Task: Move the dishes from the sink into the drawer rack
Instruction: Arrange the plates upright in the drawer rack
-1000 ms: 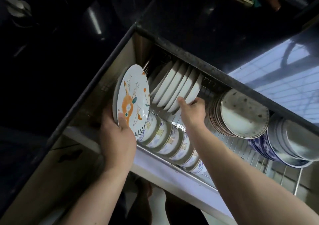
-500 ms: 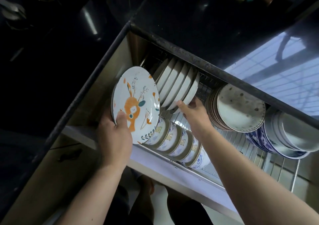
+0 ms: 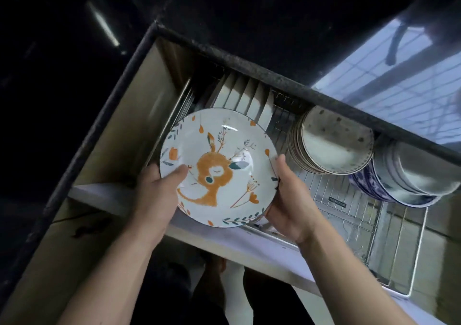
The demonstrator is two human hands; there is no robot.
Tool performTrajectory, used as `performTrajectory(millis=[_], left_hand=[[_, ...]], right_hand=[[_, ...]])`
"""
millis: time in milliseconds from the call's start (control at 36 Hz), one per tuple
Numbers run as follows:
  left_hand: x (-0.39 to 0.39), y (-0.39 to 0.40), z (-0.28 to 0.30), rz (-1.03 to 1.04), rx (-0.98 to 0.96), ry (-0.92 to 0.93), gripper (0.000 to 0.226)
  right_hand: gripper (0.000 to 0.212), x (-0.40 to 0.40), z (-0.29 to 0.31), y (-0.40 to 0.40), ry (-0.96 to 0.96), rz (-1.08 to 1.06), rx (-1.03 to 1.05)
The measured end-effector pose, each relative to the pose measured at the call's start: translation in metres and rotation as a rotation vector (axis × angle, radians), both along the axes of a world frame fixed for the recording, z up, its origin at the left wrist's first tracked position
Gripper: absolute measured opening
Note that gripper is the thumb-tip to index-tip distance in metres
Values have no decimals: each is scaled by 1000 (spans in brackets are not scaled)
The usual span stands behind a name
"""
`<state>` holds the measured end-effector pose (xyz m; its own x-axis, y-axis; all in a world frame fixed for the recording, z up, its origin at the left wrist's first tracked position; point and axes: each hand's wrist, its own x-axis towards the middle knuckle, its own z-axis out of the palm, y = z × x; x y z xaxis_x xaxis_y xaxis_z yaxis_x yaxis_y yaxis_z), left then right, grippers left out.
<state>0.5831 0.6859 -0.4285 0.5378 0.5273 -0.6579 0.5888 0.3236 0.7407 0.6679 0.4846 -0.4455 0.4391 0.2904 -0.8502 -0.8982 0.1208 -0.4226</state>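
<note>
your left hand (image 3: 154,190) and right hand (image 3: 287,200) both grip the deer plate (image 3: 218,165) by opposite rims, face up over the drawer rack's (image 3: 349,215) front left corner; the white plates (image 3: 247,100) stand on edge just behind it.

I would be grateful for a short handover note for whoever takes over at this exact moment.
Left hand: grips the deer plate at its left rim, thumb on its face.
Right hand: holds the same plate at its right rim.
The plate is above the front of the drawer rack, not slotted.
Done: white plates stand at the back; speckled plates and blue-patterned bowls are racked on the right.
Left: seat the deer plate. The sink is out of view.
</note>
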Motion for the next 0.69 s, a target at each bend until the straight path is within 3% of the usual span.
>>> performTrajectory(millis=[83,222,333,472,583,695], left_hand=[[5,-5,0,-209,184,2,13],[3,-15,-1,-223,375,71,21],[4,-27,1,-415,586,200,21],[6,-27,-2,-431,601,240,18],[5,-26,-3,-443,611,236,17],[5,-27,-3,-446,618,237,17]], right_hand=[[60,-5,3,-25,-97,-59,-47],[57,-16,23,-66,-268,-44,-111],[44,-23,39,-83,-400,-86,-222],[30,-28,48,-76,-479,-119,-373],[40,-24,40,-57,-521,-80,-468],[24,-12,27,-35,-513,-81,-480]])
